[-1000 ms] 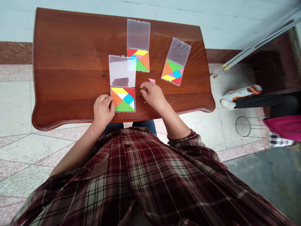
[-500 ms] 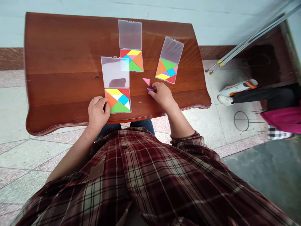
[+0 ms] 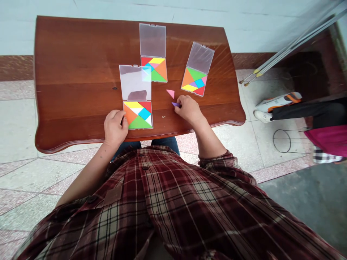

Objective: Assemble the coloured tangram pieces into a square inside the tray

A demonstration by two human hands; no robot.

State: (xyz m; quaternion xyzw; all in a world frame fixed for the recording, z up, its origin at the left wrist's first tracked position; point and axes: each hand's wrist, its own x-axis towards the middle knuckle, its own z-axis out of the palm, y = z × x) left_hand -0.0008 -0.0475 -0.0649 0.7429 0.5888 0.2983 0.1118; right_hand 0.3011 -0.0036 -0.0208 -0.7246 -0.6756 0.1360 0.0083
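Note:
Nearest me lies a tangram box (image 3: pixel 138 124) with its clear lid (image 3: pixel 135 83) laid back and coloured pieces in its tray; white gaps show between some pieces. My left hand (image 3: pixel 116 126) is closed on the tray's left edge, fingertips by the orange triangle (image 3: pixel 130 115). My right hand (image 3: pixel 189 110) pinches a small purple triangle (image 3: pixel 175 104) just above or at the tabletop; its fingers hide part of it. A pink triangle (image 3: pixel 170 93) lies loose on the table beyond that hand.
Two more open tangram boxes, one at the back (image 3: pixel 159 75) and one at the right (image 3: pixel 187 81), lie filled on the brown wooden table (image 3: pixel 73 90). Crutches (image 3: pixel 260 70) lean at the right. A seated person's leg (image 3: pixel 295 112) and a wire stand (image 3: pixel 282 141) are beyond.
The whole view has shifted slightly, so the table appears a little further right. More of the purple triangle shows tilted in my right fingers. My left hand stays at the box edge.

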